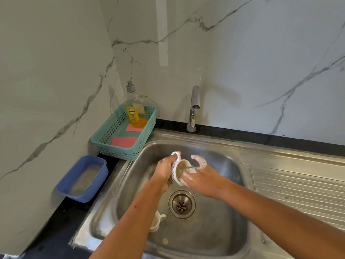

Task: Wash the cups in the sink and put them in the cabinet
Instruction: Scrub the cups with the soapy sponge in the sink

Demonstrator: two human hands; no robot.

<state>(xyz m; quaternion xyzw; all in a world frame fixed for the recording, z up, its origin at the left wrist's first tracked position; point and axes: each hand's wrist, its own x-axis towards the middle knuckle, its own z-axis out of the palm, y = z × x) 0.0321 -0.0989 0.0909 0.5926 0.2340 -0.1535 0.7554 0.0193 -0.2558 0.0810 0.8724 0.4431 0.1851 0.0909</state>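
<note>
Head view. Left forearm (128, 225) crosses the near rim of the sink (220, 144). Half hidden beside it, a second cup (157, 220) stands upright on the basin floor, left of the drain (182, 204), unwashed by the look of it.

Above the drain, the left hand (164, 170) grips the patterned cup (178, 171), fingers wrapped round its body, handle uppermost, mouth turned toward the right hand (204, 177). Right hand is sudsy, with fingers reaching into the cup mouth and one foam-coated finger arched clear above. Whether it holds a scrubber under the foam, cannot tell.

No stream visible from the tap (194, 107).

Left of the sink: teal basket (149, 131) holding a soap bottle (133, 111) and pink sponges (124, 141); blue tub (61, 187) in front of it (murky water inside).

Step in hand, as judged: soaping the inside. To do it well:
- keep the left grip firm, since wet glaze slips
- rotate the cup so the fingers sweep the whole inner wall and base
- work low over the basin
- don't miss the rim and handle before rinsing
</note>
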